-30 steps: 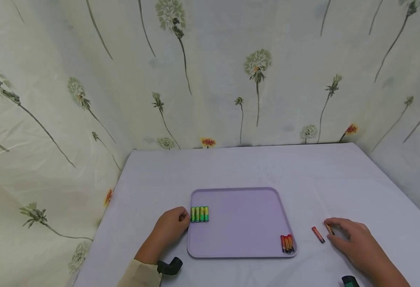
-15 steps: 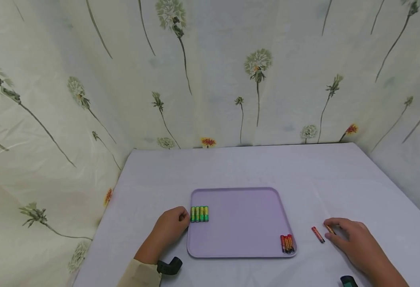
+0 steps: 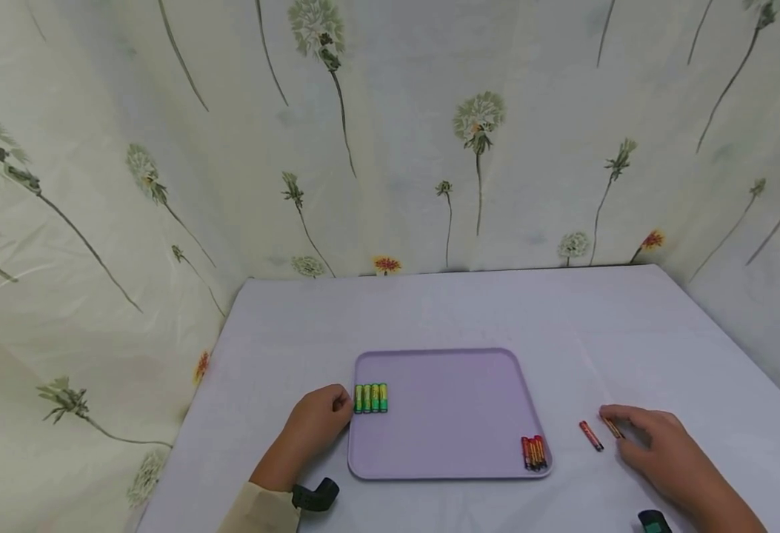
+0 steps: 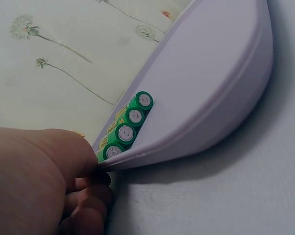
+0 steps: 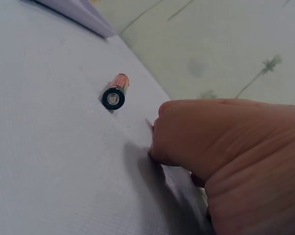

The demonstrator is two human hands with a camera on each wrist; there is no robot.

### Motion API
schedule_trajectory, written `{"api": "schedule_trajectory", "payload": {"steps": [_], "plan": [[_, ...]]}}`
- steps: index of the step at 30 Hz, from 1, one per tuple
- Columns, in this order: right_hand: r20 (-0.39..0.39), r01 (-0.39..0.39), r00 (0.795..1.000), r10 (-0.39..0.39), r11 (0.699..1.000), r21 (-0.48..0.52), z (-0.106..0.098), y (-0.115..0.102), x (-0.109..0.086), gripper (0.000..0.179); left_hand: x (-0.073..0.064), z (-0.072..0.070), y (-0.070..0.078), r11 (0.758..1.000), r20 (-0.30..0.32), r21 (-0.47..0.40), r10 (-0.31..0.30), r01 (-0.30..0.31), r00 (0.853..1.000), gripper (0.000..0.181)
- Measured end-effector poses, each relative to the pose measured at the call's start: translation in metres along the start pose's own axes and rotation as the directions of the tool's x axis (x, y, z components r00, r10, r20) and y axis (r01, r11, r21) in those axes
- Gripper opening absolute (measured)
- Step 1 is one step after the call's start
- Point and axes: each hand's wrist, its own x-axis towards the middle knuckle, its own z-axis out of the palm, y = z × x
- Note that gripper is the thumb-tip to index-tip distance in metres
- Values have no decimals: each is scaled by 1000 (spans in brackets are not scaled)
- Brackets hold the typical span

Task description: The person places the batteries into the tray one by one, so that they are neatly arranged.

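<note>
My left hand (image 3: 318,420) grips the left rim of the purple tray (image 3: 456,414); in the left wrist view the thumb lies at the rim and the other fingers curl below it. Just inside that rim, several green-and-yellow batteries (image 3: 371,398) lie side by side. Several red batteries (image 3: 532,453) form a row in the tray's near right corner. Right of the tray, my right hand (image 3: 659,448) pinches a battery (image 3: 611,427) at the tabletop between thumb and forefinger; the right wrist view hides it. Another red battery (image 5: 117,92) lies on the cloth beside that hand.
A pale cloth covers the table (image 3: 443,311). Behind it and at both sides hangs a curtain (image 3: 403,148) printed with dandelions. A black strap device (image 3: 316,494) sits at the left wrist, and part of another dark device (image 3: 653,521) shows near the right wrist.
The right hand's thumb and forefinger have shifted very slightly around the battery. The left hand, tray and other batteries stay in place.
</note>
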Motion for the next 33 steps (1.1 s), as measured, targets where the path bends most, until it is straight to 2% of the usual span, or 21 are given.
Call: {"api": "schedule_trajectory", "payload": {"steps": [9,20,28,33], "plan": [[35,-8,999,8,1000,-15,-4,-1,3,47,0,0,1,1000,-4,2,5,-5,1000,13],[-24,-35,999,34,999,-41,-4,-6,1,47,-1,-1,1,1000,-12,18,9,-9,1000,14],[-48,-45,998,44,998,-32,-8,-24,-1,54,1,1,-1,1000,-8,17,4,-4,1000,13],[-55,-24,998,24,1000,-13,-9,-38,0,50,2,2,-2,1000,0,19,6,-6,1000,12]]}}
